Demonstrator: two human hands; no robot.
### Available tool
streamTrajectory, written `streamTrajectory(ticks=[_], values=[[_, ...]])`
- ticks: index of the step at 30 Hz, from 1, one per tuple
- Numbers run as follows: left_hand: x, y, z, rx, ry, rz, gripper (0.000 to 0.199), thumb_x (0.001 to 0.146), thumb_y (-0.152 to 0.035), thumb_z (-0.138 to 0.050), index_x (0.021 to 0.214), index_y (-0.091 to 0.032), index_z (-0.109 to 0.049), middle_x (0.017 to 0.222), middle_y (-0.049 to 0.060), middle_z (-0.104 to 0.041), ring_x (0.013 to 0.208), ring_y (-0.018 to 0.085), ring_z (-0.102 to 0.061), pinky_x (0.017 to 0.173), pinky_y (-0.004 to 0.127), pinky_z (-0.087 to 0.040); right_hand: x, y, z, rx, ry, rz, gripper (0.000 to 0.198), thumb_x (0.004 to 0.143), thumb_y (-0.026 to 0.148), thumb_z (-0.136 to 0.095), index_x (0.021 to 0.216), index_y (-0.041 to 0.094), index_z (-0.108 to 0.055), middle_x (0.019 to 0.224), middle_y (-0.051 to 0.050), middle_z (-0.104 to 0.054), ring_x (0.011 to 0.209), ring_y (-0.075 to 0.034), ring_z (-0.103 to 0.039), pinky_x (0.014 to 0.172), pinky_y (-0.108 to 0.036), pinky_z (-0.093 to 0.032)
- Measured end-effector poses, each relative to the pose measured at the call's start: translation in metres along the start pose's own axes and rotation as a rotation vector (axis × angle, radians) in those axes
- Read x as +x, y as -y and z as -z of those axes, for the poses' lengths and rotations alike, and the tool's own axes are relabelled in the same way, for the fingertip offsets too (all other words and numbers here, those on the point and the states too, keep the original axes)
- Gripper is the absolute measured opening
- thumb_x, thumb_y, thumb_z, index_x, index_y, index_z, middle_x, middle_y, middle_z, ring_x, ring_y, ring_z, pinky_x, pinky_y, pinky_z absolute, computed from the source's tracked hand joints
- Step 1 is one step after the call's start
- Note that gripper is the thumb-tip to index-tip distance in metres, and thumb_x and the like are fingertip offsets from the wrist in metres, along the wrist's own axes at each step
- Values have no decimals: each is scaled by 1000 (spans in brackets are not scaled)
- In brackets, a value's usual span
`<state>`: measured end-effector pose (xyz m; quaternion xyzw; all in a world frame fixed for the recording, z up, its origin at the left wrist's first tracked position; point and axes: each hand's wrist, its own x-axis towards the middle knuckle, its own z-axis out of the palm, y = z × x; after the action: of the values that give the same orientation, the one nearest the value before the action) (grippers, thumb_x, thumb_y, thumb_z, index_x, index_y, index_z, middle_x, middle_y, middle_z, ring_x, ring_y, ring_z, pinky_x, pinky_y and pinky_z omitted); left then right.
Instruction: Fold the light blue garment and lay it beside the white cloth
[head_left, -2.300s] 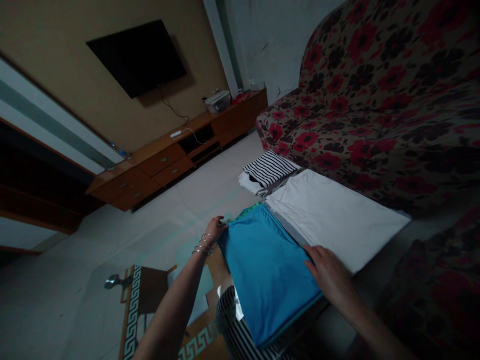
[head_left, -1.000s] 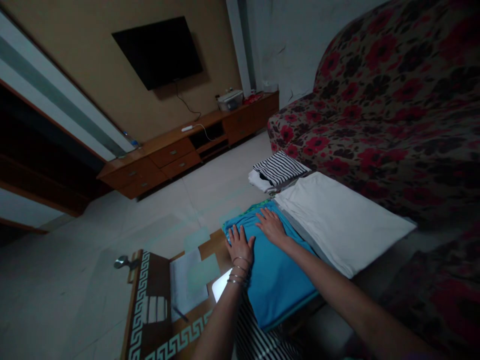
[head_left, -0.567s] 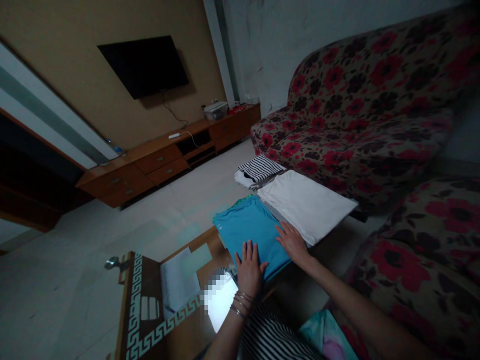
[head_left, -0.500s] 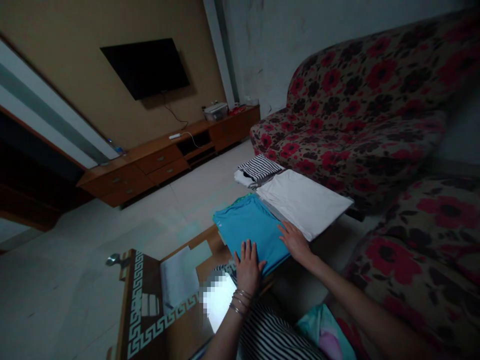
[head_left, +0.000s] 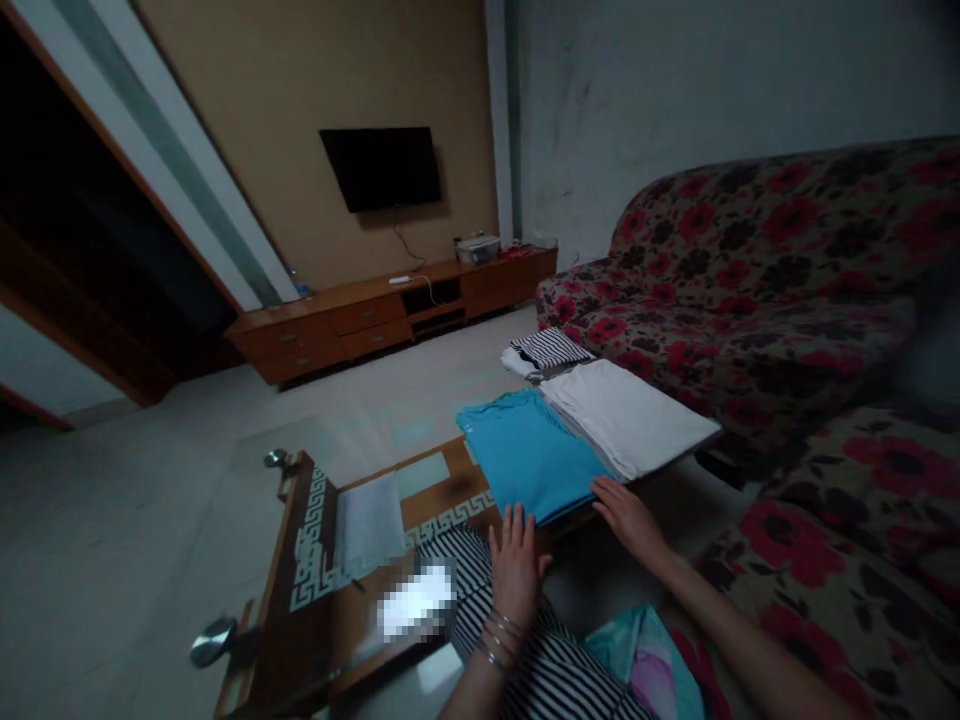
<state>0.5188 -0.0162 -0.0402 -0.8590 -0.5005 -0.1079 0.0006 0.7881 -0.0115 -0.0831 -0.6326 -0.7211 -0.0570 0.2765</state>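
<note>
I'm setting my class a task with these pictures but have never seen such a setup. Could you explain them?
There is no robot here: these are a person's own bare hands. Every picture comes from one camera worn on that person's head, looking forward and down. On the table lie a folded blue cloth, a white cloth beside it and a striped cloth farther back, with paper to the left. The left hand and the right hand are open at the blue cloth's near edge; neither grips anything. Beyond are a flowered sofa and a television.
</note>
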Motion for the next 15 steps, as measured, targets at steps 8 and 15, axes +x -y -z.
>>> streamTrajectory(ticks=[8,15], values=[[-49,-21,1,-191,60,8,52,85,-39,-58,131,-17,-51,154,12,-27,143,29,-21,113,57,-27,42,28,2,16,58,100,37,95,36,-41,115,14,-63,112,-13,-65,105,-26,-59,94,-41,-47],[-83,-30,-19,-367,99,-127,25,87,-27,-55,104,-13,-65,123,15,-62,121,28,-53,99,47,-44,88,122,-28,-51,235,214,40,94,36,-41,123,13,-57,118,-15,-59,111,-25,-53,98,-37,-42]])
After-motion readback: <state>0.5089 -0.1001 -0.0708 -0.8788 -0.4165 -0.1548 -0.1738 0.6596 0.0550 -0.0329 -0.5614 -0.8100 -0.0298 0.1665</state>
